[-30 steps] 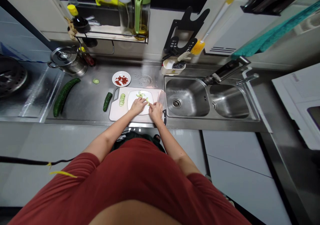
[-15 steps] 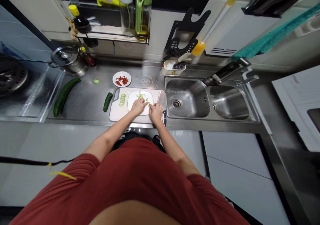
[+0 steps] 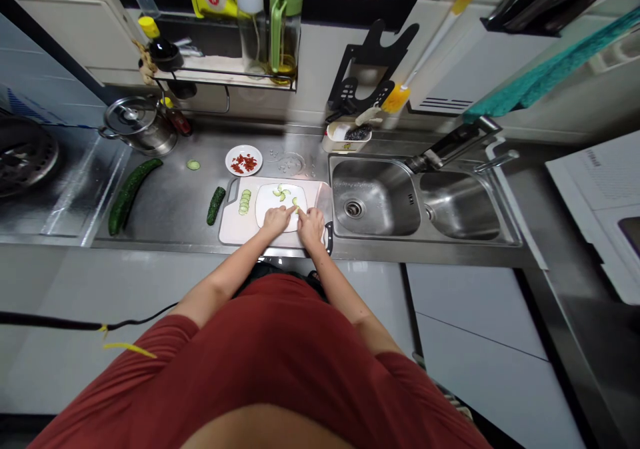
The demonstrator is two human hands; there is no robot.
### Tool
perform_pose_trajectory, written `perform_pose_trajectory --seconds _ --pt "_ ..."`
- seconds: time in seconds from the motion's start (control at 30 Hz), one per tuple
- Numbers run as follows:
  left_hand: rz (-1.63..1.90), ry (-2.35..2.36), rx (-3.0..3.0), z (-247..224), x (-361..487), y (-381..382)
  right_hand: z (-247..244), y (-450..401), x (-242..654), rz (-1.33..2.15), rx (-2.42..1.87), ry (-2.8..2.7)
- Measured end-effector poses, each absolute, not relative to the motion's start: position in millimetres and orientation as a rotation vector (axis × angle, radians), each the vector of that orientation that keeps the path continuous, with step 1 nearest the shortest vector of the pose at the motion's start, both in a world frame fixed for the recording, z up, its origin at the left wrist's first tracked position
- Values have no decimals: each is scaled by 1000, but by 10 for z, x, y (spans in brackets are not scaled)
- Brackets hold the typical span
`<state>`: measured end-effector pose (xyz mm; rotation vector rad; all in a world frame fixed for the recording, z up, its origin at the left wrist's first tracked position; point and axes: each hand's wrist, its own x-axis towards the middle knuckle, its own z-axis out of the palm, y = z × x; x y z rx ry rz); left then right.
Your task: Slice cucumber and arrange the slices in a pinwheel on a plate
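Note:
On a pale cutting board (image 3: 235, 226) lies a white square plate (image 3: 265, 199) with several thin green cucumber pieces (image 3: 281, 192) on it. My left hand (image 3: 277, 220) rests over the plate's front edge, its index finger stretched toward a small cucumber piece (image 3: 296, 202). From the right, my right hand (image 3: 311, 228) reaches to the same spot, its index fingertip at the piece and its other fingers curled. Overlapping cucumber slices (image 3: 245, 202) lie at the board's left. A knife with a black handle (image 3: 329, 237) is at the board's right edge, partly hidden by my right hand.
Left of the board are a cucumber piece (image 3: 215, 206), a long cucumber (image 3: 131, 196) and a steel pot (image 3: 140, 126). Behind it sits a plate of red pieces (image 3: 243, 160). A double sink (image 3: 375, 196) is on the right, a bottle shelf (image 3: 225, 76) above.
My left hand has drawn back slightly toward the plate's front edge, uncovering more of the cucumber pieces. My right hand stays in nearly the same place.

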<state>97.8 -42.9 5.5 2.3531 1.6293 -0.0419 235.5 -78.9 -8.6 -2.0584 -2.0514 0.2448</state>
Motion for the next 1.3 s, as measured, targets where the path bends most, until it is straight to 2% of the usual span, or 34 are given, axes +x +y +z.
perform_pose_trajectory --seconds 1.3 --pt "-57 1644 2290 113 1009 -432 -42 -803 2309 216 -2118 -2051"
